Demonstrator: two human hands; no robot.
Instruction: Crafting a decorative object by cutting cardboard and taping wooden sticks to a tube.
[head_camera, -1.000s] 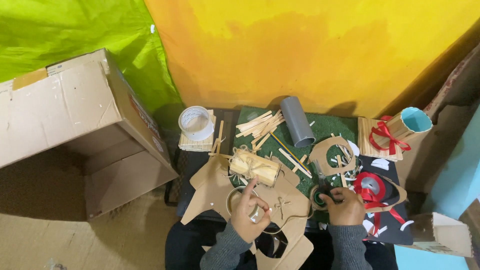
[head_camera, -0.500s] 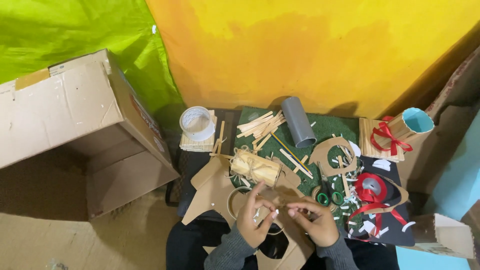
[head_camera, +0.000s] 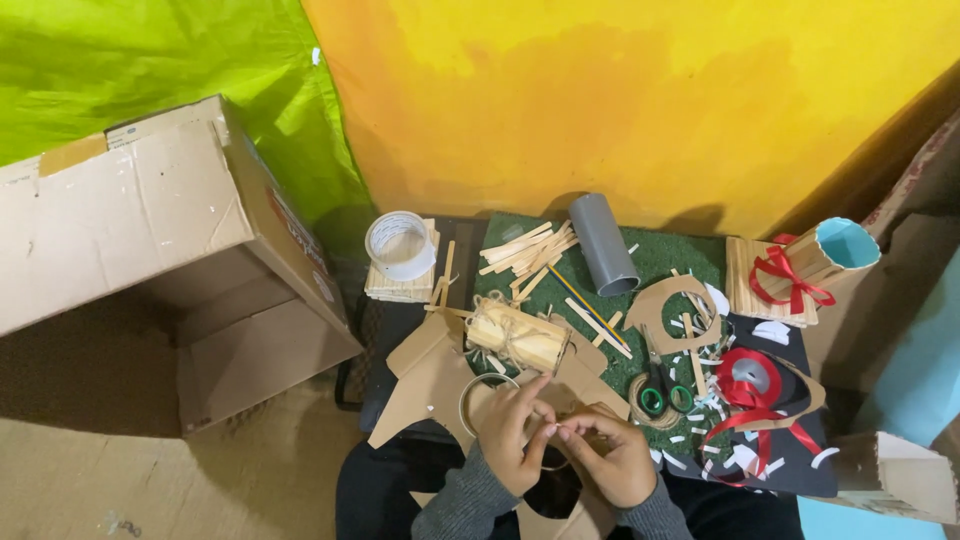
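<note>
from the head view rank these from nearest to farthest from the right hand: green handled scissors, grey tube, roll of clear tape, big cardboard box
From the right hand:
1. Green-handled scissors, just up and to its right.
2. Grey tube, straight up, on the green mat.
3. Roll of clear tape, up and left.
4. Big cardboard box, far left.

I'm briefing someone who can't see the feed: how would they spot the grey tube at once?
Start at the green turf mat below the yellow backdrop. At its top edge, right of the pile of wooden sticks, lies the grey tube, open end toward the camera. It is the only plain grey, smooth cylinder; the stick-clad roll is twine-wrapped.
</note>
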